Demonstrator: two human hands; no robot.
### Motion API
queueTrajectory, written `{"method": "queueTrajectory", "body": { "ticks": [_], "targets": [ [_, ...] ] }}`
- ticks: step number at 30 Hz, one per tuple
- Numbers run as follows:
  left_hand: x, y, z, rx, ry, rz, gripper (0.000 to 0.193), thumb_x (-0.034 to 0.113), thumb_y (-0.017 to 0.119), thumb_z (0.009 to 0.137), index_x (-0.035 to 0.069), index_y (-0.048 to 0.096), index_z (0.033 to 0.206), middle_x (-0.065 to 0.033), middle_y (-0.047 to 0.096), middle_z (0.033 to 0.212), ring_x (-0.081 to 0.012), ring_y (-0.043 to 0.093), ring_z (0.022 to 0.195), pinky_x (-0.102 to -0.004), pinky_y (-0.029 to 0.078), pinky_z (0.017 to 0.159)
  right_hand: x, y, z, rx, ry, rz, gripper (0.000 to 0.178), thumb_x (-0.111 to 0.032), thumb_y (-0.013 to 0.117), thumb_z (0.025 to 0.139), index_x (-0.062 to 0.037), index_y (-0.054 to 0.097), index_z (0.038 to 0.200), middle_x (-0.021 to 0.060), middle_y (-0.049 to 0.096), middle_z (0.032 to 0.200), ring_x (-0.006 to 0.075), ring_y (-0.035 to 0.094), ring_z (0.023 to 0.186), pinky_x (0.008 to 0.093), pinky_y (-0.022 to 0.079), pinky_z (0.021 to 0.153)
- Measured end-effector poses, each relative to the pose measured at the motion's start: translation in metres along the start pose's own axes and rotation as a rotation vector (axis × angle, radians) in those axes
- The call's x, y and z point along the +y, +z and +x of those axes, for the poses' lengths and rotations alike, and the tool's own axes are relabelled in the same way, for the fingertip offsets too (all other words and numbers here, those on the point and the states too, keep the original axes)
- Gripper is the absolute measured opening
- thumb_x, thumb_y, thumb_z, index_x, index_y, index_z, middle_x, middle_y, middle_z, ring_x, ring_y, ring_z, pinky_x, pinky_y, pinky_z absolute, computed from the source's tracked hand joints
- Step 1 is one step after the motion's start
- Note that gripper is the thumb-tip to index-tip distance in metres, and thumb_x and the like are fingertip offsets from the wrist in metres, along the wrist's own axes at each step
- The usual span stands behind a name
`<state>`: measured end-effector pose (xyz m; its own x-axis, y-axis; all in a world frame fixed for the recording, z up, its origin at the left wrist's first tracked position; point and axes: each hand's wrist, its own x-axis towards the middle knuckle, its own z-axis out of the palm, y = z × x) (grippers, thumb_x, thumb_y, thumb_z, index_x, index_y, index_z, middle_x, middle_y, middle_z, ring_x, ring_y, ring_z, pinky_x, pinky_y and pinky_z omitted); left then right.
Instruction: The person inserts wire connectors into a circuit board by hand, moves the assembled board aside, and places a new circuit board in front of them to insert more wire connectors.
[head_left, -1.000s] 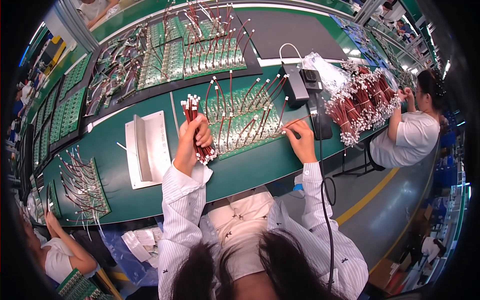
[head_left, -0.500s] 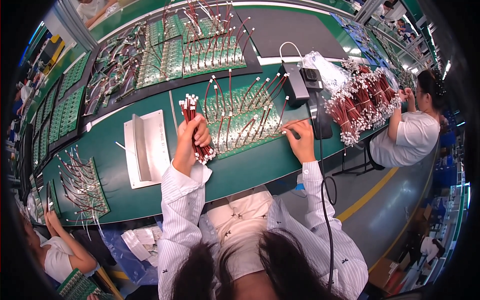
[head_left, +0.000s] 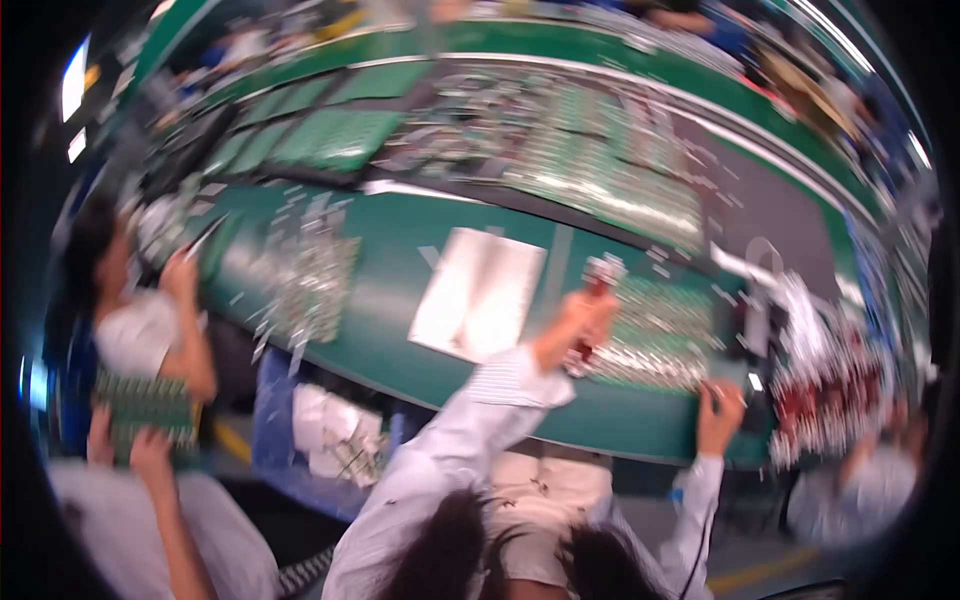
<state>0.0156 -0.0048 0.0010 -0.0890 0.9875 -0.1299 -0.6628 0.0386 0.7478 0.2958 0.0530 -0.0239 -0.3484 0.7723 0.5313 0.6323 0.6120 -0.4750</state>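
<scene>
The view is smeared by motion. My left hand [head_left: 585, 322] is closed around a bundle of dark red wires with white connectors [head_left: 603, 270], held upright over the left edge of a green circuit board panel [head_left: 665, 325]. Wires rise from that panel, too blurred to tell apart. By the panel's near right corner is my right hand [head_left: 720, 415], thumb and fingers drawn together in a pinch. Whatever is between those fingertips cannot be made out.
Left of my left hand lies a pale metal plate with an upright rib [head_left: 478, 290]. A wired panel [head_left: 320, 275] lies farther left. Bundled red wires [head_left: 825, 400] are heaped at right. Panels [head_left: 340, 137] cover black mats behind. Co-workers sit on both sides; one holds a green panel [head_left: 150, 405].
The whole view has swung left, so table and hands appear farther right, and it has blurred. My left hand still grips the wire bundle; my right hand stays near the panel's right side.
</scene>
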Motion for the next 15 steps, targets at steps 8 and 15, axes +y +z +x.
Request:
{"method": "queueTrajectory", "body": {
  "ticks": [8, 15],
  "targets": [
    [-0.021, -0.009, 0.008, -0.029, 0.064, -0.045, 0.027, 0.023, 0.045, 0.087, 0.009, 0.032, 0.069, 0.0029, 0.032, 0.047, -0.0059, 0.032, 0.036, -0.0219, 0.027, 0.034, 0.014, -0.001, -0.006, -0.059, -0.1, -0.08, 0.006, 0.001, 0.058, 0.07, -0.0009, 0.058, 0.076, 0.0095, 0.056, 0.077, 0.0236, 0.051, 0.078, 0.0328, 0.04, 0.07],
    [-0.02, -0.005, -0.02, 0.351, 0.183, -0.001, 0.025, 0.028, 0.041, 0.088, 0.007, 0.035, 0.077, -0.0031, 0.045, 0.05, -0.0113, 0.044, 0.037, -0.0237, 0.037, 0.036, 0.024, -0.002, -0.002, -0.104, -0.019, 0.005, 0.002, -0.001, 0.054, 0.076, 0.0005, 0.055, 0.076, 0.0089, 0.054, 0.08, 0.022, 0.049, 0.079, 0.0292, 0.039, 0.073]
  ]
}}
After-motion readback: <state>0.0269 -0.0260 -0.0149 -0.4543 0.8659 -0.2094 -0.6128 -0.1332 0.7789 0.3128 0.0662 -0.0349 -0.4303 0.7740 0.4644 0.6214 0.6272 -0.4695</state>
